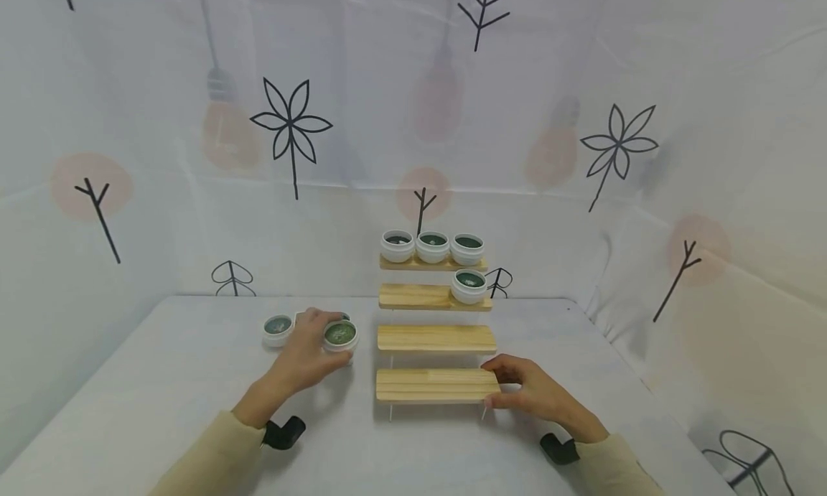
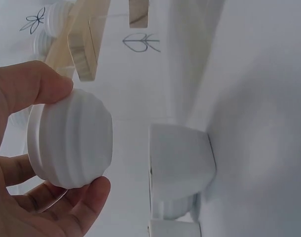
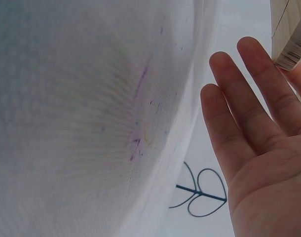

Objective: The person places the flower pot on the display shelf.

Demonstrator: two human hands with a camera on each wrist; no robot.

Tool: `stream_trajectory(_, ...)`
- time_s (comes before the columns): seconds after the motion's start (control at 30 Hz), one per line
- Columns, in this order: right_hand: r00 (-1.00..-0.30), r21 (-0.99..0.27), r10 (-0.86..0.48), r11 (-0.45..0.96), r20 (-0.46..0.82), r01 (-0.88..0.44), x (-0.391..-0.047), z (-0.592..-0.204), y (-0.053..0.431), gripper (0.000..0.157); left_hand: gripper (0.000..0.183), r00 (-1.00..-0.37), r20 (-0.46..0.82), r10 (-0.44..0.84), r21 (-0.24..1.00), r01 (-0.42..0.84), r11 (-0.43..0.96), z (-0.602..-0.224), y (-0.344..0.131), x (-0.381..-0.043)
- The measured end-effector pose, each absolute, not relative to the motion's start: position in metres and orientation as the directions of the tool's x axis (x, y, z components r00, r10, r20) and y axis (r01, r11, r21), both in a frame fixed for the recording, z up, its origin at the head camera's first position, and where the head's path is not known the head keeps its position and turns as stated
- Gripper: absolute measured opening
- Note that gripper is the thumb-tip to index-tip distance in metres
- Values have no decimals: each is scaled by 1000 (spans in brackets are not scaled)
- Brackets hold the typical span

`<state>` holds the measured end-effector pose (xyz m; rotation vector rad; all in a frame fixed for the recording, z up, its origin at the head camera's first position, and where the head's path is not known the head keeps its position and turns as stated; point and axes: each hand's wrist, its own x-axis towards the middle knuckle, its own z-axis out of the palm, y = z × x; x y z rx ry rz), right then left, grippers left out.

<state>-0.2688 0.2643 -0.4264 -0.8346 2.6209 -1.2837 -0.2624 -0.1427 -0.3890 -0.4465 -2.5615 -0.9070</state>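
From my end, I judge that the step in hand is carrying a pot across to the boards. The left hand (image 1: 306, 349) has the green-filled pot (image 1: 339, 332) clamped between thumb and fingers, raised clear of the table (image 1: 336, 453), left of the boards. The right hand (image 1: 533, 388) pinches the right end of the lowest board (image 1: 429, 385), thumb at the front corner, its spare fingers straight and apart (steadying it, I suspect). To my mind the next move calls for a level carry and a gentle set-down on bare wood: the second board (image 1: 413, 295) has room left of its dark-green pot (image 1: 469, 288), and the third board (image 1: 436, 338) is bare.

On the top board (image 1: 426, 264), I count three white pots (image 1: 432, 246): a darker filling on the left, dark green in the other two. A blue-grey-filled pot (image 1: 278, 331) stands on the table; behind the left hand, others are mostly hidden, their contents unclear to me.
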Motion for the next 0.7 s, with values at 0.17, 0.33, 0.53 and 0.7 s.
stream_trajectory(0.17,-846,-752,-515,503,135,-426,-269,-425,264,40,63,-853,486,192,526,460,715,-383,-131,-265)
stream_trajectory(0.33,-849,-751,-512,507,132,-422,-269,-425,264,41,62,-831,511,219,544,510,666,-374,-117,-268)
stream_trajectory(0.53,-848,-757,-514,502,130,-420,-269,-426,264,41,62,-791,553,261,524,574,629,-358,-100,-271)
stream_trajectory(0.7,-848,-755,-513,504,129,-420,-270,-427,264,42,62,-765,568,304,503,615,607,-343,-85,-274)
